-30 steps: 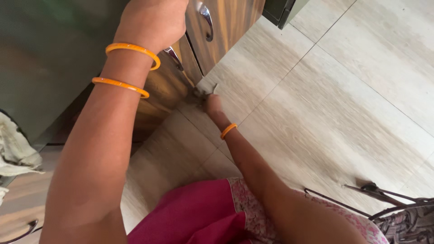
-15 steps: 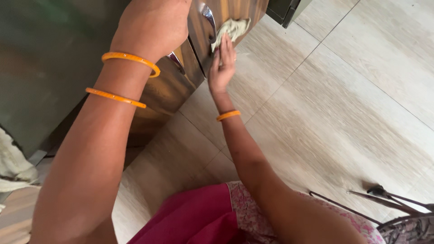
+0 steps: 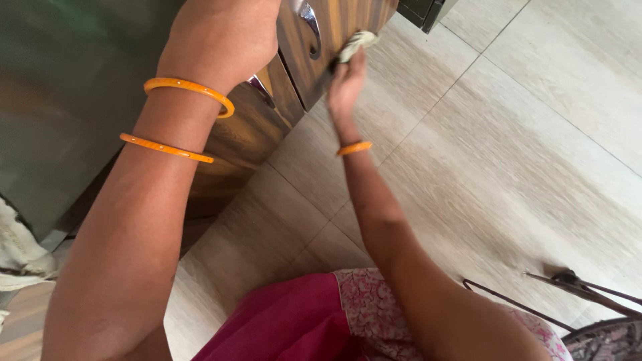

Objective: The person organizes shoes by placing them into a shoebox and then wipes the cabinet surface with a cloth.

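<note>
I am bracing my left hand [image 3: 224,33] on the top edge of the dark, glossy bench [image 3: 73,87] at the left; its fingers are curling over the edge, out of sight, so I cannot tell how tightly they are closing. Two orange bangles [image 3: 190,90] are sitting on that wrist. Further right, the brown wood-grain cabinet door [image 3: 341,17] with its curved chrome handle [image 3: 309,20] is standing just off the pale tiled floor [image 3: 508,134]. My right hand [image 3: 346,83] is clamping together on a small, crumpled, pale cleaning cloth [image 3: 354,41] and pressing it against the door's lower front, just right of the handle. I judge I am partway through wiping the door face; the next stroke is asking for firm, even pressure while I am keeping the cloth bunched in my fingers. Compared with half a second ago, the cloth is looking more balled up and less spread, my right hand is turning edge-on, and its wrist is shifting rightwards.
</note>
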